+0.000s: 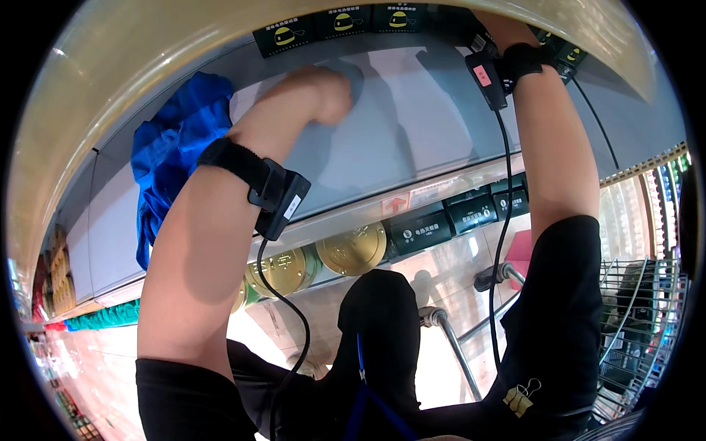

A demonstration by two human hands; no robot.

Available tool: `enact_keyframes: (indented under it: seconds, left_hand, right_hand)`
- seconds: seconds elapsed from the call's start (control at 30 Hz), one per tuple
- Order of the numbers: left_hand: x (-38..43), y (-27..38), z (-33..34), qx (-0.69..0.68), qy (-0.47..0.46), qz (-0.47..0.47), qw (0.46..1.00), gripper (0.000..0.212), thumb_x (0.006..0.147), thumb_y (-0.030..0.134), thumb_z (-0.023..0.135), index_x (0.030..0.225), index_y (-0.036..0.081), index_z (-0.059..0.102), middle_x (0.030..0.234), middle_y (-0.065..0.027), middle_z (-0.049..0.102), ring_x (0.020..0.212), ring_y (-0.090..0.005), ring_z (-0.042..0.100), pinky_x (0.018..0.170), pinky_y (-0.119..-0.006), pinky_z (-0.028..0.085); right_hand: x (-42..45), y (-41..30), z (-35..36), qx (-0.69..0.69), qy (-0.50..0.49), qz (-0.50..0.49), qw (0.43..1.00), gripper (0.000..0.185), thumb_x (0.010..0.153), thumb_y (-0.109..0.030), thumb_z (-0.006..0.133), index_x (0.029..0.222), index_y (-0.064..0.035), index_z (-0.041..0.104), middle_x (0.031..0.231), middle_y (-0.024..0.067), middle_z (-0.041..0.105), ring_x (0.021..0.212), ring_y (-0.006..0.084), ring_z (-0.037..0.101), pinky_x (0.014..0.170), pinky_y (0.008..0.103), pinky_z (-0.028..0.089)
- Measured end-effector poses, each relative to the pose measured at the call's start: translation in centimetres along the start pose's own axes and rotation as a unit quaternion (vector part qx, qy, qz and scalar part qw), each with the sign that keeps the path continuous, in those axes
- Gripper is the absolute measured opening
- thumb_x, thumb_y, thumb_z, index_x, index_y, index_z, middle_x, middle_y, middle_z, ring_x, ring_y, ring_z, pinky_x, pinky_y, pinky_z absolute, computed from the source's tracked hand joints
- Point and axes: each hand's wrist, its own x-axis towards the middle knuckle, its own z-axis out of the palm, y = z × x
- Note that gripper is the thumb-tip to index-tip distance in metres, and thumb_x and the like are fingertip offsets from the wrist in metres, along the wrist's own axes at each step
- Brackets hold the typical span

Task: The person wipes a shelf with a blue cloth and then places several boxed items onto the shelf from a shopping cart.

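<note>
My left hand [333, 95] is over the grey shelf board [353, 160], its fingers curled or turned under and blurred, so its grip cannot be told. A crumpled blue cloth [185, 121] lies on the shelf beside my left forearm. My right arm reaches to the back of the shelf, where the hand [499, 27] is mostly cut off by the pale curved edge above; a dark box [481, 41] is next to it. Dark boxes with yellow pictures [343, 22] stand in a row at the back. Each wrist wears a strapped black device with a cable.
Below the shelf edge stand gold-lidded round containers [351, 248] and dark boxes [419, 234]. A wire basket [634, 325] with dark packages is at the right. A metal tube frame [458, 353] stands by my knee. A pale curved panel [110, 60] overhangs the shelf.
</note>
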Motion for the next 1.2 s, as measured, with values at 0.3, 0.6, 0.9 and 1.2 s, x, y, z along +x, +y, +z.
enact_keyframes:
  seconds: [0.3,0.6,0.9,1.2]
  left_hand:
    - [-0.7,-0.8,0.0,-0.021,0.033,-0.017,0.999,0.043,0.097,0.030,0.049,0.118,-0.002,0.071,0.122,-0.0259,0.068,0.115,-0.0424,0.065,0.101,-0.045,0.051]
    - [0.1,-7.9,2.0,-0.161,0.097,0.008,0.982,0.044,0.097,0.022,0.052,0.134,0.002,0.063,0.135,-0.0234,0.064,0.120,-0.0386,0.063,0.101,-0.041,0.049]
    - [-2.6,-4.2,0.4,-0.188,0.140,-0.012,0.972,0.079,0.100,0.023,0.050,0.166,0.023,0.007,0.142,-0.0251,0.057,0.127,-0.0398,0.058,0.107,-0.042,0.046]
    - [-2.9,-5.8,2.6,-0.146,0.119,0.099,0.977,0.064,0.105,0.029,0.045,0.164,0.028,0.021,0.158,-0.0170,0.044,0.136,-0.0368,0.052,0.114,-0.041,0.040]
  right_hand:
    - [-3.2,-6.4,-4.0,0.129,-0.073,-0.043,0.988,0.019,0.099,-0.016,0.060,0.112,-0.0025,0.065,0.095,0.0121,0.075,0.084,0.0243,0.074,0.076,0.0331,0.057]
    - [-9.6,-12.7,-7.1,0.208,-0.280,-0.023,0.937,0.018,0.103,-0.018,0.064,0.106,-0.0013,0.058,0.088,0.0019,0.064,0.083,0.0121,0.069,0.077,0.0285,0.057]
    - [-10.7,-11.2,-5.8,0.221,-0.197,0.019,0.955,0.022,0.099,-0.014,0.063,0.119,-0.0050,0.068,0.094,0.0145,0.071,0.080,0.0281,0.072,0.078,0.0319,0.054]
    - [-10.5,-14.4,-2.5,-0.061,-0.167,0.044,0.983,0.072,0.089,-0.062,0.067,0.130,-0.0025,0.065,0.121,0.0212,0.071,0.118,0.0389,0.065,0.100,0.0416,0.051]
